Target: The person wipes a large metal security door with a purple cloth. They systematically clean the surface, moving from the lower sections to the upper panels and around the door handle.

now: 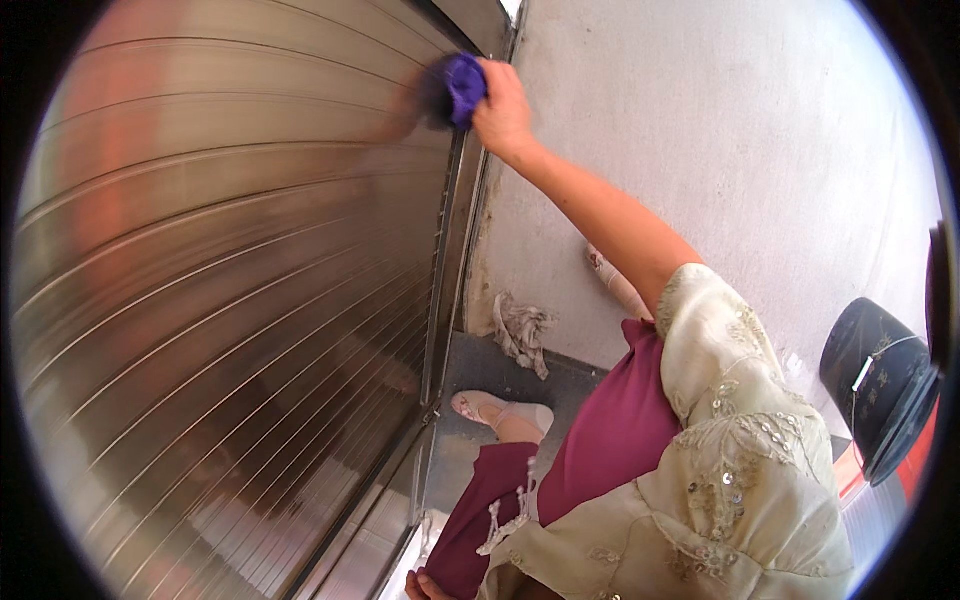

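My right hand (pixel 507 109) is stretched out with a bunched purple cloth (pixel 466 90) gripped in it. The cloth is pressed to a shiny ribbed metal door panel (pixel 285 225), at the edge beside the door's frame (pixel 450 247). The panel mirrors the hand and cloth. At the bottom edge of the view only some fingers of my left hand (pixel 427 586) show, beside a maroon trouser leg (pixel 480 510). The rest of that hand is cut off, so its grip is unclear.
A crumpled pale rag (pixel 523 334) lies at the foot of the whitish wall (pixel 712 135). A black bucket (pixel 874 382) with a wire handle is at the right. One shoe (pixel 517 416) stands on the grey floor (pixel 469 364); another (pixel 597 261) shows partly behind my right arm.
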`<state>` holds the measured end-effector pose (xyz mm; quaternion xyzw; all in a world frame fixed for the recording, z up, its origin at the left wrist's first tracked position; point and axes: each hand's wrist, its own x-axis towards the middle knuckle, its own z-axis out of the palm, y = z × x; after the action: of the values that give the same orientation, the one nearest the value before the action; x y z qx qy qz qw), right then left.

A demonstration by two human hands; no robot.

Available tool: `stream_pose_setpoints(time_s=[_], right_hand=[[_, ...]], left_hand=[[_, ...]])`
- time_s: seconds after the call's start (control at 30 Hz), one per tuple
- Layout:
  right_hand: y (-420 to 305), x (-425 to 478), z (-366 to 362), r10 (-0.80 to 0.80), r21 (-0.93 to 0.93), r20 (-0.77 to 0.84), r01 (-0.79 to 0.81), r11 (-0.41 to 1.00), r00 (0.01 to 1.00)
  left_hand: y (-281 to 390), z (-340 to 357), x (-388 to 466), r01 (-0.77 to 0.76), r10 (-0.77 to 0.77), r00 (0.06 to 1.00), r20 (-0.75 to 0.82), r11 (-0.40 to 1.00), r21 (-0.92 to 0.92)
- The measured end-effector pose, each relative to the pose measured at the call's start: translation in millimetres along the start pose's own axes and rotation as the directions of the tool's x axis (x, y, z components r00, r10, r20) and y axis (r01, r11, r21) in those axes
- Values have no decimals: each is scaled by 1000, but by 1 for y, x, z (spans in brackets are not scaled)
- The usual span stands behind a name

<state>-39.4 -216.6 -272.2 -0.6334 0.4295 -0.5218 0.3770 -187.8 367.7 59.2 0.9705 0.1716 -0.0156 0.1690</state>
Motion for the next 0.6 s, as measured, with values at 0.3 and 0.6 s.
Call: stream_pose_setpoints(time_s=[0.3,0.6], right_hand=[[-103,44,1,-255,230,-91,270,935,963],[-22,-7,6,200,-96,22,-197,976,980]], left_hand=[[-28,-13,4,-60,64,997,-50,995,82],[-21,1,7,-106,107,994,-37,994,40]])
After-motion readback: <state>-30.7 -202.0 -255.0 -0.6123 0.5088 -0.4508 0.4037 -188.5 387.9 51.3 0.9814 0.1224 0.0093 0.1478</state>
